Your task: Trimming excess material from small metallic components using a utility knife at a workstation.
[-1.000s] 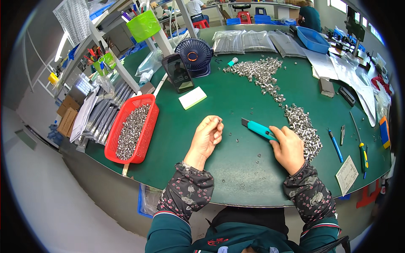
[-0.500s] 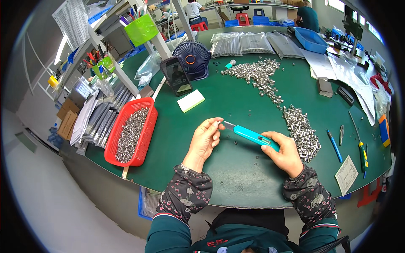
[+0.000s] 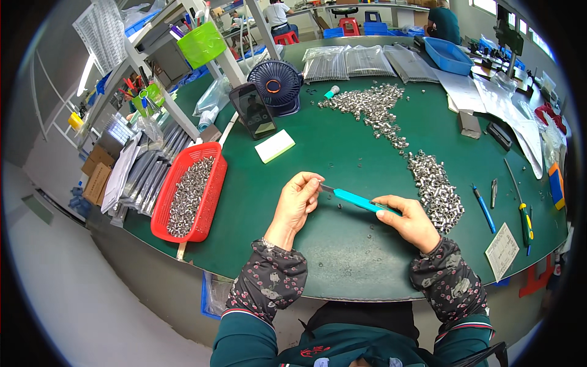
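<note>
Knife (image 3: 351,197) is right of basket (image 3: 213,192), handle (image 3: 362,202) enclosed by right grip (image 3: 414,221); judged light, stiff, best held there, off the blade (image 3: 328,188). Left grip (image 3: 295,205) pinches a small part (image 3: 320,180), mostly hidden.

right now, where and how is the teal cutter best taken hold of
Grip the teal cutter by its handle, coming from the right, as the right hand does. The blade sticks out of the left end, close to the left hand, so that end is best avoided; the long, slim handle should suit thumb and fingers.
</note>
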### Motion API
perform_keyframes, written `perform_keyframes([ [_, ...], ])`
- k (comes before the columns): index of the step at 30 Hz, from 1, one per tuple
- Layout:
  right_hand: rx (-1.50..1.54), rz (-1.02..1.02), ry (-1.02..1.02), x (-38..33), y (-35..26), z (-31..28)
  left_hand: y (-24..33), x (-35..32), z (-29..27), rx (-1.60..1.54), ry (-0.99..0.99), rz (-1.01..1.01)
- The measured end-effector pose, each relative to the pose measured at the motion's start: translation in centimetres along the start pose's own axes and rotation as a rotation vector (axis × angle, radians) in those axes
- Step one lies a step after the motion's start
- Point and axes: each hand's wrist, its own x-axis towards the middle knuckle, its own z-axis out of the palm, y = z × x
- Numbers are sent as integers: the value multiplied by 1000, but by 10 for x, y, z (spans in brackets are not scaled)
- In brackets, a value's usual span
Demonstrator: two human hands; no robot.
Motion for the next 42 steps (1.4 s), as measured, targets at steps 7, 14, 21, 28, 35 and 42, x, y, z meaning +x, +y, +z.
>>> perform_keyframes([
  [7,-503,-409,346,-6,-14,9,-1,0,-1,-11,54,-54],
  [14,-425,-388,384,-3,-8,5,2,0,2,-91,56,-68],
  [21,-403,-350,390,-3,-6,3,1,0,-1,-52,39,-42],
  [28,-405,-352,371,-4,-7,4,2,0,1,0,44,-34],
  [35,-382,-298,304,-2,-6,4,2,0,1,-52,100,-30],
  [42,-316,-282,262,-1,-2,4,0,0,0,-34,65,-14],
])
